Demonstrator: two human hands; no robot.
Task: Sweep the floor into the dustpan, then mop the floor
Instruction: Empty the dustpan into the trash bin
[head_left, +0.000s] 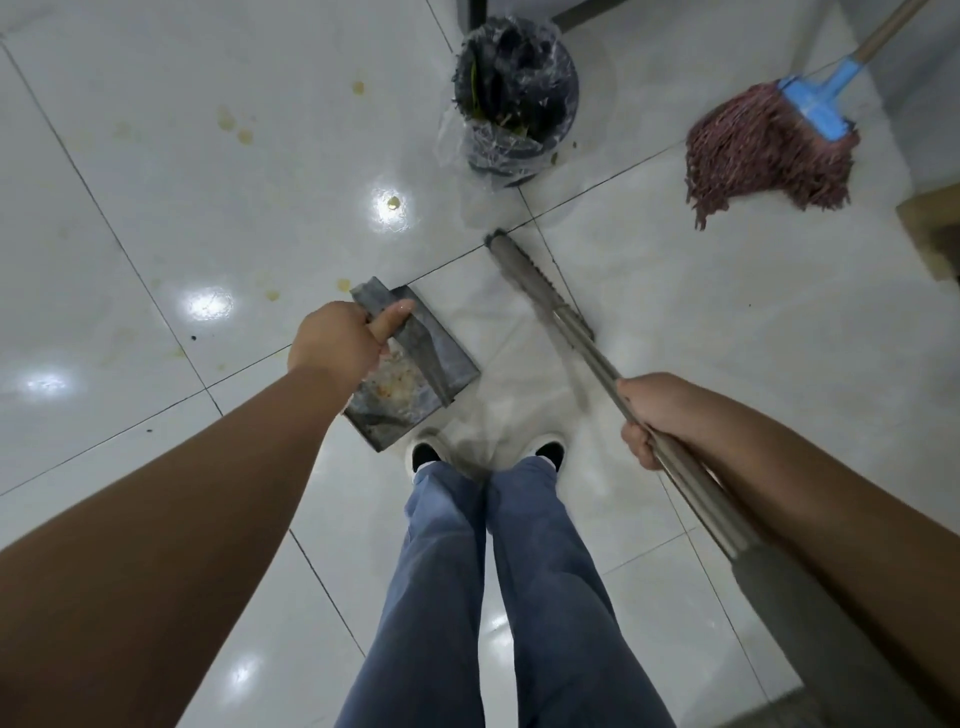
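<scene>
Grey metal dustpan (415, 374), light, rigid, crumbs inside: gripped at handle by left hand (337, 345). Long grey broom handle (597, 358), stiff: clasped mid-shaft by right hand (654, 415) fingers.

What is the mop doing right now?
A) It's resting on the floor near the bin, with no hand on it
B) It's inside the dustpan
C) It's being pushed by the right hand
A: the mop lies on the floor right of the bin, untouched; the right hand holds the broom handle instead.
</scene>
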